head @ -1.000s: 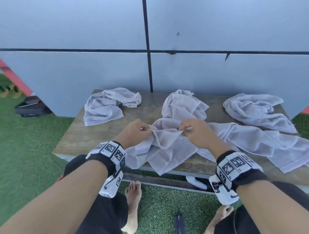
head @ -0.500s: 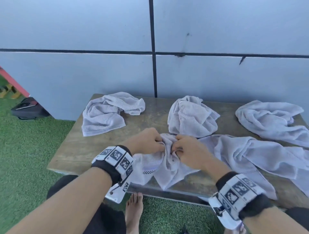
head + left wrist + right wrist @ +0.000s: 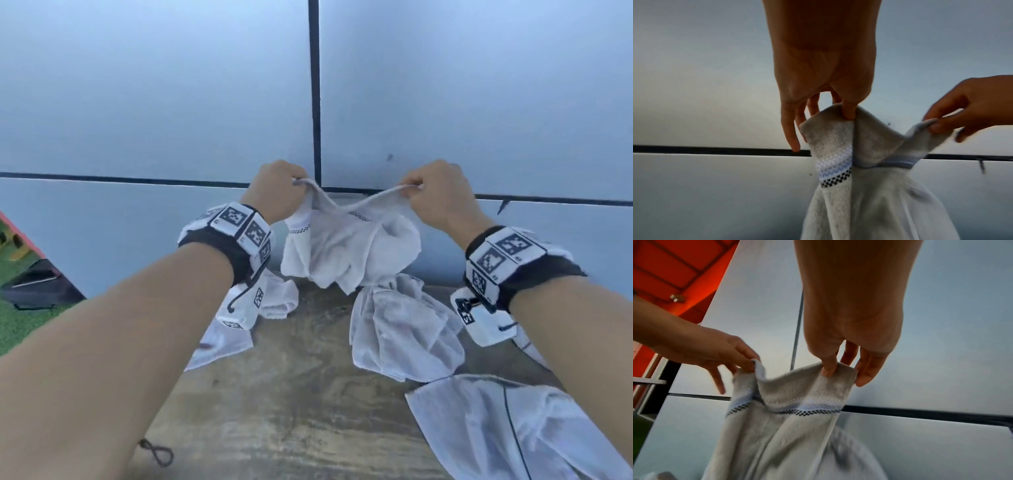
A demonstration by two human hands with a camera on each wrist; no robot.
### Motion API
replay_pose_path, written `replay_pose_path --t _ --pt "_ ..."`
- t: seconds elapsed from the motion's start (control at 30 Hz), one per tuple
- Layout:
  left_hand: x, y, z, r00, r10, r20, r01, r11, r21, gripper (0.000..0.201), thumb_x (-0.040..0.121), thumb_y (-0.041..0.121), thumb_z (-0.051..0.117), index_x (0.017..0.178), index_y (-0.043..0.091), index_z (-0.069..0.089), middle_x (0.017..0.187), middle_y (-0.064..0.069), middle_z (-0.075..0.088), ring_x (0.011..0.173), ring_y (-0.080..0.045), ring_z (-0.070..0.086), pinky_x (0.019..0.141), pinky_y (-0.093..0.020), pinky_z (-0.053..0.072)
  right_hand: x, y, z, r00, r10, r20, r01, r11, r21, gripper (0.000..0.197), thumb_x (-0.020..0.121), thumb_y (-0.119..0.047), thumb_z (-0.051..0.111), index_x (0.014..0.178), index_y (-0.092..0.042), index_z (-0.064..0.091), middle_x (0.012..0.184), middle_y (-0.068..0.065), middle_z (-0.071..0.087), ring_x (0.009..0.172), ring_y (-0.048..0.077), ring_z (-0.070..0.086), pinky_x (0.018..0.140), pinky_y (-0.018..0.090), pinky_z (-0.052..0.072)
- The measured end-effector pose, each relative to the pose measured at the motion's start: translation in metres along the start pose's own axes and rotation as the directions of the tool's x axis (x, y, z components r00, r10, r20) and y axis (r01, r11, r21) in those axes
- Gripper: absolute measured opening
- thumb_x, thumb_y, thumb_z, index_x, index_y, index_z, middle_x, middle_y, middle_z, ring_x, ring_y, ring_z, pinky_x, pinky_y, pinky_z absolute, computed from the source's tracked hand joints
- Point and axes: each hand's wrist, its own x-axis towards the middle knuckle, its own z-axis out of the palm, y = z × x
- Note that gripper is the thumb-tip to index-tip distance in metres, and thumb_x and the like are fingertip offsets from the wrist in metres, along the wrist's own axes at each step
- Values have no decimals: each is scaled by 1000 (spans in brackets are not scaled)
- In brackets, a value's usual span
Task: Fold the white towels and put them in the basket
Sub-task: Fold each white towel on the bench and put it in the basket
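Towel (image 3: pixel 346 250) hangs mid-frame above the table (image 3: pixel 291 404) — my left hand (image 3: pixel 274 192) and right hand (image 3: pixel 436 195) each pinch its top edge; I judge the next move spreads it flat — no basket visible

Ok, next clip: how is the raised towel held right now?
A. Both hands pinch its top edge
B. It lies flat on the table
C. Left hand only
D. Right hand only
A: the left hand and the right hand each pinch the top edge of the towel, which hangs above the table.
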Motion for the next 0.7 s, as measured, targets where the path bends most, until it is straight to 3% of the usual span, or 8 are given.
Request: replay_pose_path --t 0.1,0.2,0.27,0.37,0.43,0.6,0.7 --pt "10 -17 -14 996 -40 -74 45 996 72 23 91 17 50 94 18 73 85 -15 68 78 -37 65 70 -38 56 10 10 -3 997 19 -78 -23 998 -52 14 86 -13 63 88 -13 76 81 14 68 83 40 60 70 41 53" --pt "16 -19 -20 996 -33 -88 41 995 94 24 95 16 47 89 19 70 77 -13 66 52 -33 68 49 -32 52 17 4 -1 993 -38 -111 31 997 -66 18 89 -9 61 95 -12 77 89 14 69 88 39 60 73 42 52" --pt "20 -19 -21 993 -55 -103 57 998 15 26 97 9 47 86 16 69 80 -13 63 48 -33 68 40 -30 49 20 -1 -1 987 -63 -151 57 997 -45 21 88 -2 58 94 -8 77 88 17 68 86 39 60 73 44 52" --pt "26 -21 -25 985 -70 -155 58 995 -81 33 92 -4 45 85 14 71 83 -18 64 53 -36 70 49 -42 59 23 -7 -7 980 -52 -194 60 997 38 29 86 4 51 96 -6 77 89 16 71 85 36 62 75 43 53" --pt "28 -22 -26 979 -72 -193 56 994 -89 36 89 -7 45 85 14 73 85 -21 67 57 -36 70 53 -43 61 25 -7 -13 974 -55 -220 74 994 78 35 83 6 48 99 -6 77 90 14 70 84 32 62 74 38 52" --pt "21 -23 -33 963 -70 -260 87 995 53 42 82 0 46 95 25 77 82 -11 67 72 -35 65 62 -35 55 21 7 -19 966 -51 -253 77 992 96 23 88 2 55 96 -4 75 88 13 69 78 25 58 68 23 35" --pt "8 -24 -35 961 -96 -258 125 987 99 34 85 7 50 98 26 76 89 -11 68 73 -38 67 68 -44 59 9 16 -19 965 -28 -262 51 995 83 18 89 -2 59 95 -5 75 87 13 71 76 25 58 69 24 36"
